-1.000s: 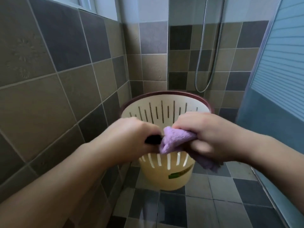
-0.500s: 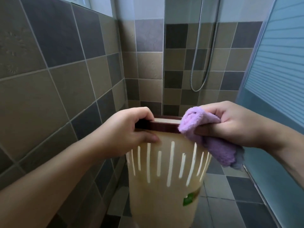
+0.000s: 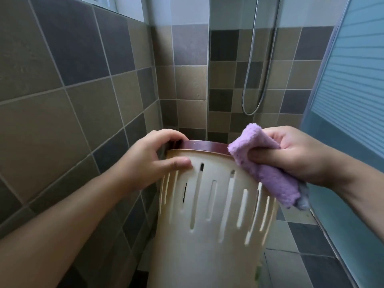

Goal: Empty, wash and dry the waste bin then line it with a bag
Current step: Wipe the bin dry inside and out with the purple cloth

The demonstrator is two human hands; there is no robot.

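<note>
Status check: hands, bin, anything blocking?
Left hand gripping the cream slotted plastic waste bin at its maroon rim. Right hand clutching the folded purple fleece cloth against the rim. Bin held up, no bag visible. Nothing blocking.

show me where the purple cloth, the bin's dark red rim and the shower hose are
purple cloth (image 3: 268, 173), head view, on the fold below the right hand's fingers
dark red rim (image 3: 204, 146), head view, middle of the near band
shower hose (image 3: 250, 113), head view, bottom of its hanging loop

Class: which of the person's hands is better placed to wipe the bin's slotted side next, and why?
Probably the right hand: it already holds the purple cloth against the bin, while the left hand grips the rim.
</note>
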